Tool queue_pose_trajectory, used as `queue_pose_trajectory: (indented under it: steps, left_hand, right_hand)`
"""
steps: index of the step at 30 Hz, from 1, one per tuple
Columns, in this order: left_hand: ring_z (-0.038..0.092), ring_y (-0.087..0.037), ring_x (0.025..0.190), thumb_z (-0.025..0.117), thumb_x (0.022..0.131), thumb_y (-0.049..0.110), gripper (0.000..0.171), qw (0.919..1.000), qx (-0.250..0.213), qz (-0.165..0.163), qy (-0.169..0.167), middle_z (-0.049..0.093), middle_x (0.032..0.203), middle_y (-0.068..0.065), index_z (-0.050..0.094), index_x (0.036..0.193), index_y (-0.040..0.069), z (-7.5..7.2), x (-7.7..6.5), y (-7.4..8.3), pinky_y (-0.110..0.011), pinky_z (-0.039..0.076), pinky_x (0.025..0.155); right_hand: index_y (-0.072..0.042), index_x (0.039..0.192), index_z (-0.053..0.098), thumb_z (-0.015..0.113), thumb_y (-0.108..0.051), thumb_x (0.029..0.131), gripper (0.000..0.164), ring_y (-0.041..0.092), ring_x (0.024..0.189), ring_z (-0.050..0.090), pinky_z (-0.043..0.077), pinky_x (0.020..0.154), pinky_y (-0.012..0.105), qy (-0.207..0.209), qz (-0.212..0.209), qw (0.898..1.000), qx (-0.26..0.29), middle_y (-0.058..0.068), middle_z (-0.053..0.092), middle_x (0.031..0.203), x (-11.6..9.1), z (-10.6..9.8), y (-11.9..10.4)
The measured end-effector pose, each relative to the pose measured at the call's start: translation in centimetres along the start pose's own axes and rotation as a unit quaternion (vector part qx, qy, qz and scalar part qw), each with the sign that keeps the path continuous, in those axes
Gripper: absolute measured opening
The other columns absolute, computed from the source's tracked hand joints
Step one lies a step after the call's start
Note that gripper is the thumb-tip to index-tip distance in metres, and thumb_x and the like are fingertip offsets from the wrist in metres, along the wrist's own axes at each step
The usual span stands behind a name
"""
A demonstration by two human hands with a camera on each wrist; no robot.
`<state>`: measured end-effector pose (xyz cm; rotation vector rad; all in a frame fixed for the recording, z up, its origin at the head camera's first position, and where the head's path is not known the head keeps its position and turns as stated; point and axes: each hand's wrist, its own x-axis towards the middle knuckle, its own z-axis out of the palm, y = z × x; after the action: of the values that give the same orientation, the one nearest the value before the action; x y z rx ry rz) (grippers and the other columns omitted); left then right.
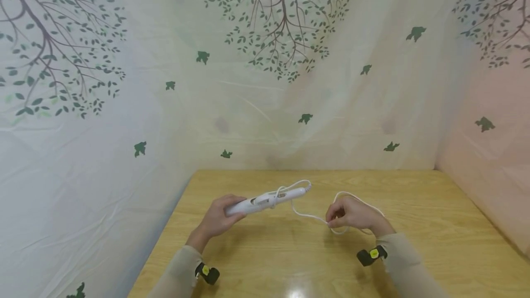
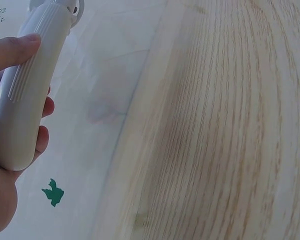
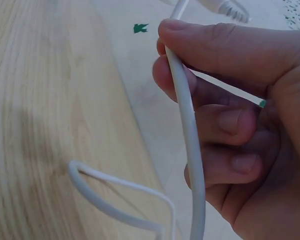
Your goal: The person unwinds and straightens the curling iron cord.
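Note:
My left hand [image 1: 217, 217] grips the rounded end of a white hair straightener [image 1: 265, 200], holding it aslant above the table. In the left wrist view the thumb lies along the ribbed part of the straightener's body [image 2: 30, 95], and fingertips show on its far side. The white cord [image 1: 307, 215] leaves the opposite end and is looped around the body there. To the right, my right hand [image 1: 356, 215] pinches the cord between thumb and forefinger, its other fingers curled. A slack loop of the cord [image 3: 105, 202] hangs below that hand in the right wrist view.
Beneath both hands is a wooden table [image 1: 290, 252]. Pale sheeting [image 1: 256, 105] printed with trees and green birds hangs behind the table and at both sides. A small black camera [image 1: 207, 273] is strapped to the left wrist, another camera [image 1: 371, 255] to the right.

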<state>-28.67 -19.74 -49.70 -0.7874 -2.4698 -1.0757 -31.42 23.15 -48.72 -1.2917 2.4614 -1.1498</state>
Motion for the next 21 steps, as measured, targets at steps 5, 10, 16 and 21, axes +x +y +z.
queue_pose_trajectory:
  steps: [5, 10, 16, 21]
  left_hand:
    - [0.063, -0.011, 0.094, 0.077, 0.083, 0.022, 0.034, 1.0000, -0.001, 0.000, -0.002, 0.068, 0.106, 0.009, 0.069, 0.117, 0.023, -0.1, 0.0, 0.2, -0.032, 0.051, 0.078]
    - [0.062, -0.010, 0.095, 0.077, 0.084, 0.025, 0.034, 0.9999, -0.004, 0.005, -0.010, 0.067, 0.107, 0.009, 0.069, 0.117, 0.023, 0.0, 0.0, 0.1, -0.032, 0.050, 0.080]
    - [0.062, -0.011, 0.096, 0.076, 0.085, 0.028, 0.033, 0.9998, -0.011, -0.003, -0.017, 0.067, 0.108, 0.011, 0.069, 0.117, 0.026, 0.1, -0.3, 0.1, -0.034, 0.049, 0.081]
    - [0.062, -0.010, 0.097, 0.076, 0.085, 0.028, 0.034, 0.9997, -0.012, -0.002, -0.023, 0.067, 0.109, 0.012, 0.068, 0.117, 0.027, 0.2, -0.4, 0.0, -0.034, 0.049, 0.083]
  right_hand:
    - [-0.013, 0.085, 0.074, 0.074, -0.011, 0.085, 0.003, 0.002, 0.072, 0.057, 0.049, 0.065, 0.023, 0.008, 0.038, 0.999, -0.005, -0.004, 0.069, 0.081, -0.3, 0.1, 0.1]
    - [-0.011, 0.086, 0.074, 0.074, -0.016, 0.085, 0.005, 0.004, 0.076, 0.058, 0.049, 0.069, 0.024, 0.021, 0.091, 0.996, -0.005, -0.004, 0.068, 0.083, -0.6, 0.0, 1.3]
    - [-0.013, 0.082, 0.072, 0.073, -0.016, 0.086, 0.005, 0.003, 0.074, 0.055, 0.046, 0.066, 0.023, 0.079, 0.146, 0.983, -0.076, -0.008, 0.066, 0.079, -0.5, -0.2, 1.7]
    - [-0.011, 0.081, 0.071, 0.073, -0.015, 0.085, 0.006, 0.008, 0.071, 0.056, 0.045, 0.065, 0.026, 0.141, 0.178, 0.968, -0.104, -0.005, 0.067, 0.075, -0.2, -0.4, 1.9]
